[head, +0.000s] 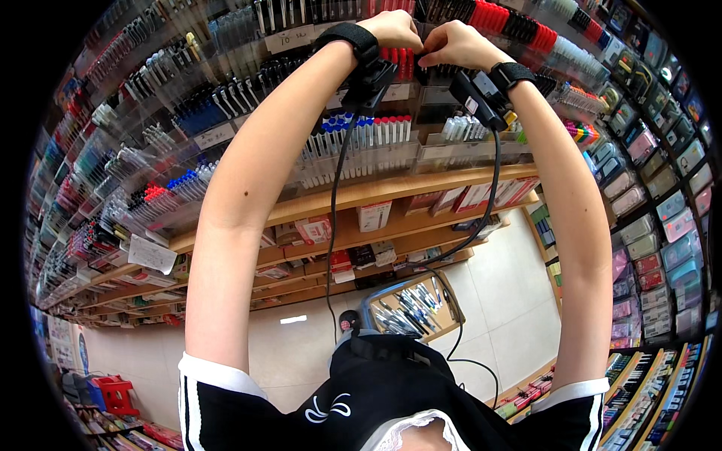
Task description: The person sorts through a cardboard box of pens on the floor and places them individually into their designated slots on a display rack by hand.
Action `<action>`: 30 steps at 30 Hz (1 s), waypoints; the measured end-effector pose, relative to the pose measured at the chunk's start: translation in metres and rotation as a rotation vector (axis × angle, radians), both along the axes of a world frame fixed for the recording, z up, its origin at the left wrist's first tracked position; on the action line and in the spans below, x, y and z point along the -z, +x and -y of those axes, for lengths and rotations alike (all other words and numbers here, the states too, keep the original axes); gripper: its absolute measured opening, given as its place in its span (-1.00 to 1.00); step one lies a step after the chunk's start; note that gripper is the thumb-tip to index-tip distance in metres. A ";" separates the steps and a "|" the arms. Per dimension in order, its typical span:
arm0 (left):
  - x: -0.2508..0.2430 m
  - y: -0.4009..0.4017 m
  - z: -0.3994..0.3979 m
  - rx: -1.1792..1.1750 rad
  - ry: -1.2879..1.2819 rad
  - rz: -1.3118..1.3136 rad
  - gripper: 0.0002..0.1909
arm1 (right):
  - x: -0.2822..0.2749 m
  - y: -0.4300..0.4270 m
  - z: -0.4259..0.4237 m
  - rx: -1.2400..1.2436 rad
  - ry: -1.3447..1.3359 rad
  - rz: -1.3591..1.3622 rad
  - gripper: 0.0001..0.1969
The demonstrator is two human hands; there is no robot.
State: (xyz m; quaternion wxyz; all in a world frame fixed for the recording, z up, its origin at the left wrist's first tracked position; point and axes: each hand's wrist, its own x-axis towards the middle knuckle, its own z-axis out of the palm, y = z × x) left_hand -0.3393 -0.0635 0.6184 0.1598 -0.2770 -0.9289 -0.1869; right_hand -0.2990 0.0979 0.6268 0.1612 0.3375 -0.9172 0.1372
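Observation:
Both arms reach up to a tiered display of pens in clear plastic racks. My left hand (396, 31), fingers curled, is at the rack above the red pens (398, 63). Close beside it on the right, my right hand (458, 46) has thumb and forefinger nearly together over a row of dark pens (445, 73). Whether either hand holds a pen cannot be made out. Each wrist bears a black strap with a cabled device. Below stand white pens with blue and red caps (389, 131) and a group of clear pens (465, 128).
Wooden shelves (361, 194) hold boxes, among them a white and red box (374, 216). A cardboard box (445, 332) with many loose pens stands on the tiled floor near the feet. Cased goods (671, 206) hang at the right. Black cables hang before the shelves.

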 end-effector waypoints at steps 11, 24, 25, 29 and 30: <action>0.001 0.014 -0.006 0.048 -0.021 -0.050 -0.67 | -0.003 -0.004 0.000 -0.018 -0.010 0.063 -0.67; -0.031 0.015 -0.012 0.216 -0.237 -0.170 -0.81 | -0.005 -0.008 -0.005 0.084 -0.108 -0.002 -0.67; -0.032 0.015 -0.011 0.219 -0.244 -0.210 -0.81 | -0.006 -0.005 -0.002 0.113 -0.087 -0.002 -0.67; -0.034 0.015 -0.014 0.196 -0.271 -0.180 -0.79 | -0.002 -0.017 -0.009 0.054 -0.084 0.039 -0.68; -0.033 0.018 -0.017 0.199 -0.270 -0.180 -0.79 | -0.002 -0.018 -0.010 0.057 -0.084 0.039 -0.68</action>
